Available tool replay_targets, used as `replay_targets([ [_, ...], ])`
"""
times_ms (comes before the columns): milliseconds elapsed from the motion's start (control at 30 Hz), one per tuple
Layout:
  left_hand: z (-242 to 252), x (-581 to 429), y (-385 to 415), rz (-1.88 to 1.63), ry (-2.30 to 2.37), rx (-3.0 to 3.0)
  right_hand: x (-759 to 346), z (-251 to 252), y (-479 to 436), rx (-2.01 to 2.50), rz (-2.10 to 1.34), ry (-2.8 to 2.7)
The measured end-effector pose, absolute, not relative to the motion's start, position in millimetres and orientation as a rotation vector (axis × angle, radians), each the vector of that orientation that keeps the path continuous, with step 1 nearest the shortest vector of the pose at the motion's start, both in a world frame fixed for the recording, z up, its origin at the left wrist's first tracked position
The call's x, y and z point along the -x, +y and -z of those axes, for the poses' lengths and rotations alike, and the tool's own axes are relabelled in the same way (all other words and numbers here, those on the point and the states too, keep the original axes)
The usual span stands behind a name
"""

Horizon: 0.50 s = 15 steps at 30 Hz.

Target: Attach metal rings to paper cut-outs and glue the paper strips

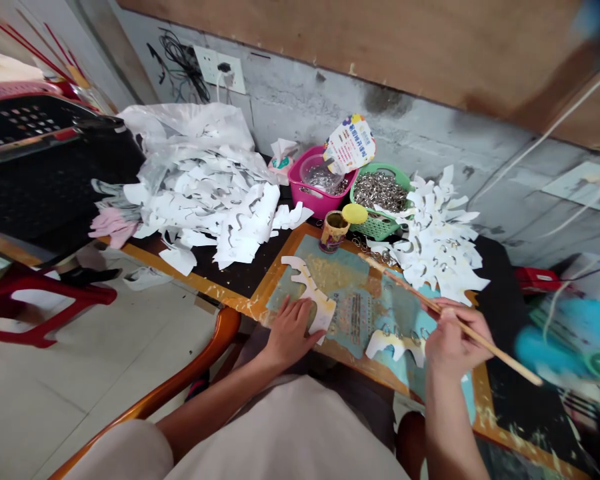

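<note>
Right hand (pixel 457 341) is clamped on a stick (pixel 410 288), hiding its middle. Left hand (pixel 293 333) is kinda flat, fingers apart, covering part of a cutout (pixel 323 308) on the table (pixel 253 304). Far right's just blur.

Along the back edge of the desk (pixel 240 275), a pink basket (pixel 305 197) and a green latticed basket (pixel 375 228) are showing; toward the front edge, a white cutout (pixel 321 297) is bearing yellowish smears.
</note>
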<state>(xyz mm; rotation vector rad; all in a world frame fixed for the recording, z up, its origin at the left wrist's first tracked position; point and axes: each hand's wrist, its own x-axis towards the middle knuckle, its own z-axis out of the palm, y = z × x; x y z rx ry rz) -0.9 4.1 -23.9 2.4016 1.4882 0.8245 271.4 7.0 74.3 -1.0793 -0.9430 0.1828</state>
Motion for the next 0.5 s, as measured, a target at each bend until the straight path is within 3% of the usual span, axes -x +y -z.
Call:
replay_targets([
  [300, 8.8, 3.0, 4.7, -0.893, 1.483, -2.394, -241.5, -163.3, 107.3, 1.033, -0.207, -1.22],
  [500, 12.5, 6.5, 2.3, -0.917, 1.5, -2.32, -196.8, -167.2, 193.3, 1.387, -0.126, -1.906],
])
